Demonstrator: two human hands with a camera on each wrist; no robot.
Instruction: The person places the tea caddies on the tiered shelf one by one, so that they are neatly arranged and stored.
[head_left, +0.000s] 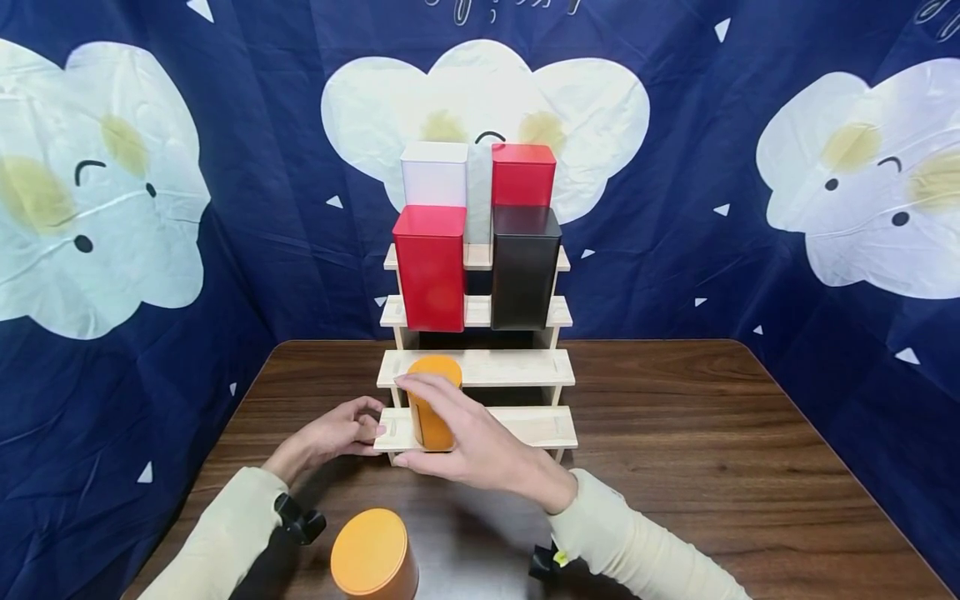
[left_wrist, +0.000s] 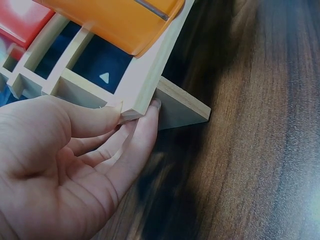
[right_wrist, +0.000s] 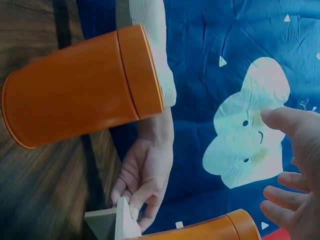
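Note:
A light wooden stepped rack (head_left: 517, 367) stands on the table, and my left hand (head_left: 337, 437) pinches the left end of its lowest step. The left wrist view shows the thumb (left_wrist: 95, 119) on top of that corner and the fingers below it. Upright on the lowest step, toward its left, is an orange lidded canister (head_left: 432, 429). My right hand (head_left: 483, 446) is just beside this canister, fingers loosely bent and spread; the right wrist view shows a gap between them. A second orange canister (right_wrist: 80, 90) stands on the table in front of the rack.
Higher on the rack are a red tin (head_left: 430, 271) and a black tin (head_left: 525, 271), with a white tin (head_left: 435, 175) and a smaller-looking red tin (head_left: 522, 175) behind. A blue curtain (head_left: 300, 250) with cloud faces surrounds the brown wooden table (head_left: 675, 450).

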